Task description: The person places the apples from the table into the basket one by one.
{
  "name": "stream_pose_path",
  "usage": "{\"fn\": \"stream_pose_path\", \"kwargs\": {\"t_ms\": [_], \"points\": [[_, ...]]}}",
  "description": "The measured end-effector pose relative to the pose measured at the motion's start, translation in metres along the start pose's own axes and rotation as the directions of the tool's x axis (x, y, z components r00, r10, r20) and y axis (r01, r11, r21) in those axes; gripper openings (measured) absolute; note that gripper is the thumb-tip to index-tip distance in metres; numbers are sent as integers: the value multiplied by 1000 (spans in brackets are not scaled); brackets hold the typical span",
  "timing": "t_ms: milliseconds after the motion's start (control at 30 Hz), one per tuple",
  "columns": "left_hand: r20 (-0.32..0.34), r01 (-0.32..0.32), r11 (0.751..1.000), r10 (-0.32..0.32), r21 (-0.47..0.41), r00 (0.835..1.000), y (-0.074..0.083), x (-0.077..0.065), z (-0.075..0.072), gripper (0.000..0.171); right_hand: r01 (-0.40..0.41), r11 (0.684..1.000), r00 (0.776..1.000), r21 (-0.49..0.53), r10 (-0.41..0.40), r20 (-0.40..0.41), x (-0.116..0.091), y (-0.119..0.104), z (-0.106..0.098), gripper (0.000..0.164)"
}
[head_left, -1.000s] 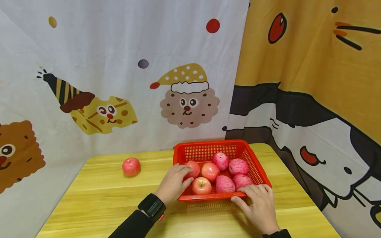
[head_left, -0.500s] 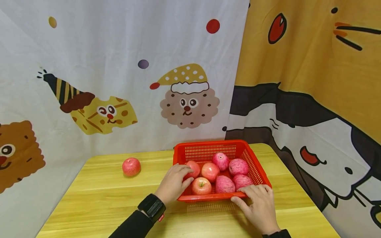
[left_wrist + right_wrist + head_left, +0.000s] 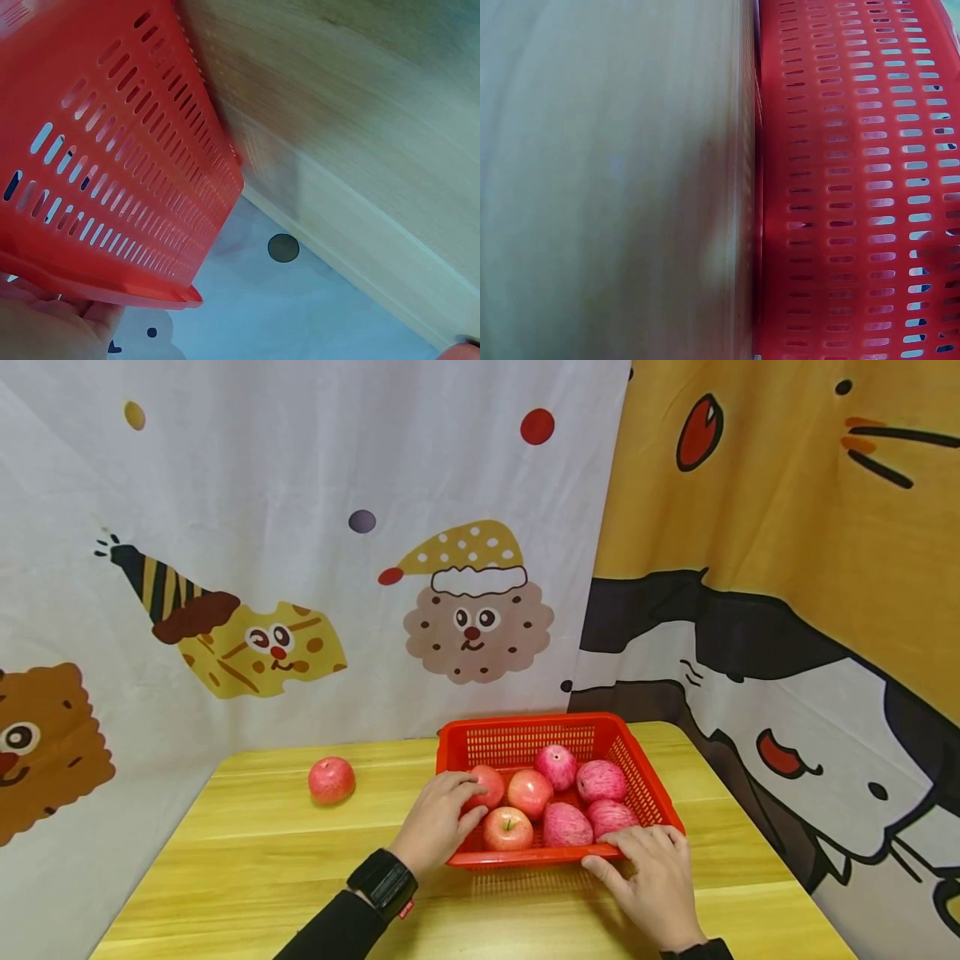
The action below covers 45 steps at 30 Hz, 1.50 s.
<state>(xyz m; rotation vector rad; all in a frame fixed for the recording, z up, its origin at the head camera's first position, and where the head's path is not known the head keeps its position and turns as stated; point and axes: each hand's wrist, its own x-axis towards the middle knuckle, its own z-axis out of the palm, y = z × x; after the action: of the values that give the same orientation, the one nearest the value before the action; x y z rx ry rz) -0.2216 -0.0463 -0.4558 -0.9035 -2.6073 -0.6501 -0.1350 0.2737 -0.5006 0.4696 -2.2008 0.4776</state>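
A red plastic basket [image 3: 495, 860] with slotted walls stands on the table, holding several apples, among them a glossy one [image 3: 507, 829] with its stem up and a streaked pink one [image 3: 567, 824]. My left hand [image 3: 437, 820] grips the basket's left rim, its fingers curled over the edge beside a red apple [image 3: 489, 787]. At the front right corner my right hand [image 3: 652, 877] holds the rim, fingers over the inside and thumb in front. In the left wrist view part of the left hand [image 3: 52, 326] shows at the rim; the right wrist view shows only basket wall [image 3: 855, 187] and table.
A single red apple [image 3: 331, 780] lies on the wooden table [image 3: 262, 860], left of the basket. Behind the table hangs a white curtain [image 3: 300, 485] with cartoon prints, and a yellow cartoon curtain [image 3: 787, 527] covers the right side.
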Motion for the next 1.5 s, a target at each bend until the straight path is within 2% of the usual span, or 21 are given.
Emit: {"fn": "stream_pose_path", "kwargs": {"t_ms": [567,767,900,1033,1200,1367,1500], "points": [[-65,-33,999,33,-5,997,-2,-1,1,29,-1,1000,1000,-5,1,5,-1,0,1,38],[-100,25,1000,-26,-17,995,-1,-3,-2,35,-5,1000,1000,-3,5,-2,-1,0,0,39],[-131,55,998,-55,-9,990,-7,-4,-7,44,-3,1000,1000,-3,3,-2,0,-1,0,39],[-175,56,998,-51,24,983,-26,-6,-15,48,-3,1000,1000,-4,3,7,0,-1,0,39],[-203,125,984,-97,130,974,-66,-15,-33,60,-9,1000,999,-9,10,30,0,0,0,39],[-187,197,948,-152,251,970,-111,-26,-52,75,-13,1000,1000,-7,13,22,0,0,0,39],[-144,255,924,-221,284,964,-137,-38,-57,78,-13,1000,1000,-8,14,22,-1,0,1,39]]}}
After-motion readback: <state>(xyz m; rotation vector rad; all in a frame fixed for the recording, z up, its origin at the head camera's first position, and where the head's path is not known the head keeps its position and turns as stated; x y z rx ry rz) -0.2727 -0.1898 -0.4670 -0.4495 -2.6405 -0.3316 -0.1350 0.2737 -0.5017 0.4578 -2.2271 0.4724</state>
